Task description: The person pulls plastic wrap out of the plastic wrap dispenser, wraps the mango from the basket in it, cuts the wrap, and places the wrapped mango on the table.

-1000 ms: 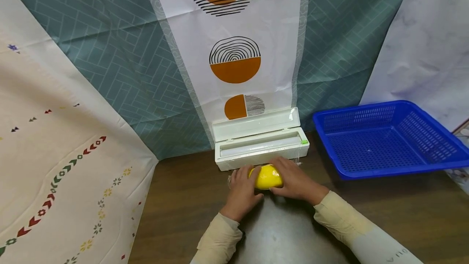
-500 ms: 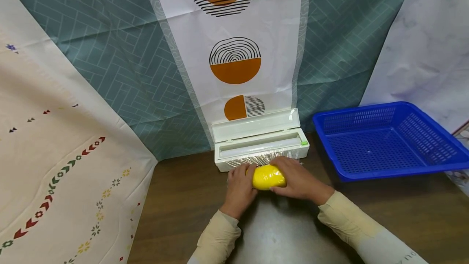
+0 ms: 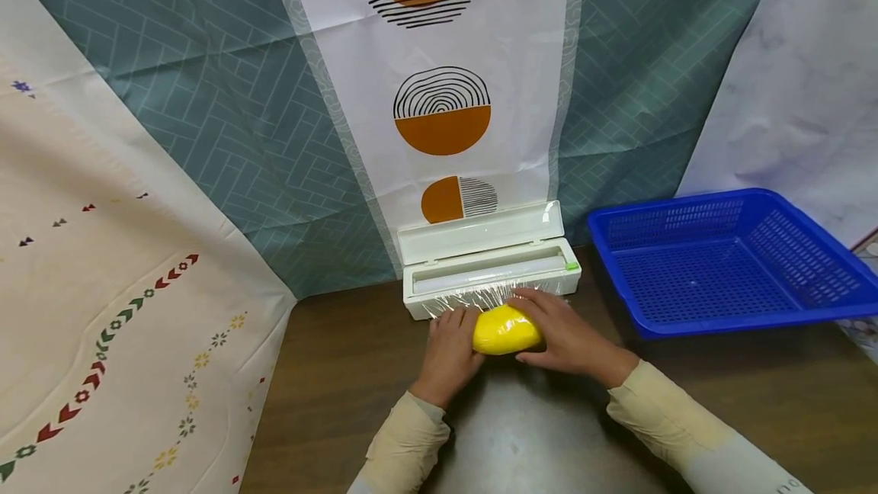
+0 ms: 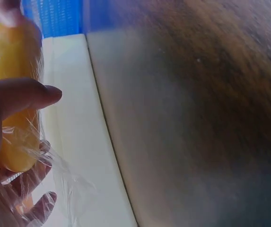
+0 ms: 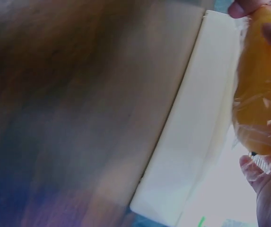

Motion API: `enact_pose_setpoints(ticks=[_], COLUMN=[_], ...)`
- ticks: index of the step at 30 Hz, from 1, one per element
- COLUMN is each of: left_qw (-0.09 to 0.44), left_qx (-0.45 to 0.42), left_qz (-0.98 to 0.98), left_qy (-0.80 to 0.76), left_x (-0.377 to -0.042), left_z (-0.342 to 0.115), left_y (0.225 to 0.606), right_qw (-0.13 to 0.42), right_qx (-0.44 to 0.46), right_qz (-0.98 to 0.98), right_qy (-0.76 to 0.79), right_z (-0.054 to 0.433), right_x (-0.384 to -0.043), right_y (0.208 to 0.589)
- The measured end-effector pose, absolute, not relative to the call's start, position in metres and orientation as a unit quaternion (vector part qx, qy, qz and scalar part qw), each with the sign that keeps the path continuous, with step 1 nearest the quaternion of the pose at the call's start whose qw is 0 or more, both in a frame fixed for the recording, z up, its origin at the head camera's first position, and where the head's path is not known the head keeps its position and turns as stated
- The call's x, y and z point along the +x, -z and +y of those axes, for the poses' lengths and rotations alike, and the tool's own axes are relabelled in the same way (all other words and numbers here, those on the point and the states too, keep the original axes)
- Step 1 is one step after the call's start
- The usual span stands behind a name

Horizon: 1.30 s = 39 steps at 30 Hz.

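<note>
A yellow mango (image 3: pixel 506 330), glossy under clear cling film (image 3: pixel 480 296), is held between both hands just in front of the white cling film dispenser (image 3: pixel 427 305). My left hand (image 3: pixel 447 357) grips the mango's left end; in the left wrist view its thumb (image 4: pixel 31 94) lies across the fruit and loose film (image 4: pixel 71 184) clings around the fingers. At the other end, my right hand (image 3: pixel 569 338) curls round the mango, its fingers over the top and thumb below. Creased film stretches from the dispenser's front to the fruit. The mango's underside is hidden in the head view.
The dispenser's lid (image 3: pixel 480 233) stands raised at the back, with the film roll (image 3: pixel 490 273) inside. A blue perforated basket (image 3: pixel 620 288) sits to the right. Behind the brown table (image 3: pixel 329 402) hang patterned cloths (image 3: pixel 288 235).
The hands have shifted slightly right with the mango, and more of the mango shows between them. The film between dispenser and fruit has become visible as creased, stretched lines.
</note>
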<state>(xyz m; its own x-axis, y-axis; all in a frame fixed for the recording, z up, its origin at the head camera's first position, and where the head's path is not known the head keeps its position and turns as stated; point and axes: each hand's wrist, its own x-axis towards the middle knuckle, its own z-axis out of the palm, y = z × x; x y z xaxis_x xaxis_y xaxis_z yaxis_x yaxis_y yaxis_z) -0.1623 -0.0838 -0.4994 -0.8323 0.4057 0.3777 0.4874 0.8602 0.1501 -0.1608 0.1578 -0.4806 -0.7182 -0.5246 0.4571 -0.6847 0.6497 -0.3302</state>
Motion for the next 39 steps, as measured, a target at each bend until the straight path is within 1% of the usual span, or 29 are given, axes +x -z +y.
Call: enact_pose_setpoints(ticks=[7,11,15,20,24,31,39], left_qw=[0.160,0.168,0.179,0.211,0.242,0.268,0.295], left_qx=[-0.241,-0.243,-0.244,-0.241,-0.238,-0.236,-0.235], left_qz=[-0.946,-0.943,-0.940,-0.936,-0.931,-0.922,-0.910], left_qy=[0.143,0.156,0.159,0.145,0.137,0.152,0.174], left_x=[-0.160,-0.159,-0.158,-0.156,-0.154,-0.152,-0.154], left_z=[-0.084,-0.083,-0.083,-0.085,-0.085,-0.085,-0.086], left_y=[0.491,0.487,0.483,0.479,0.474,0.462,0.448], right_qw=[0.189,0.198,0.195,0.183,0.189,0.208,0.204], right_qx=[0.339,0.348,0.349,0.340,0.337,0.335,0.327], right_qz=[-0.892,-0.886,-0.886,-0.893,-0.889,-0.885,-0.891], right_qy=[-0.232,-0.232,-0.234,-0.231,-0.247,-0.247,-0.238], right_z=[0.168,0.170,0.172,0.173,0.172,0.173,0.175], right_x=[-0.165,-0.166,-0.166,-0.166,-0.166,-0.166,-0.168], right_y=[0.487,0.486,0.482,0.476,0.470,0.460,0.445])
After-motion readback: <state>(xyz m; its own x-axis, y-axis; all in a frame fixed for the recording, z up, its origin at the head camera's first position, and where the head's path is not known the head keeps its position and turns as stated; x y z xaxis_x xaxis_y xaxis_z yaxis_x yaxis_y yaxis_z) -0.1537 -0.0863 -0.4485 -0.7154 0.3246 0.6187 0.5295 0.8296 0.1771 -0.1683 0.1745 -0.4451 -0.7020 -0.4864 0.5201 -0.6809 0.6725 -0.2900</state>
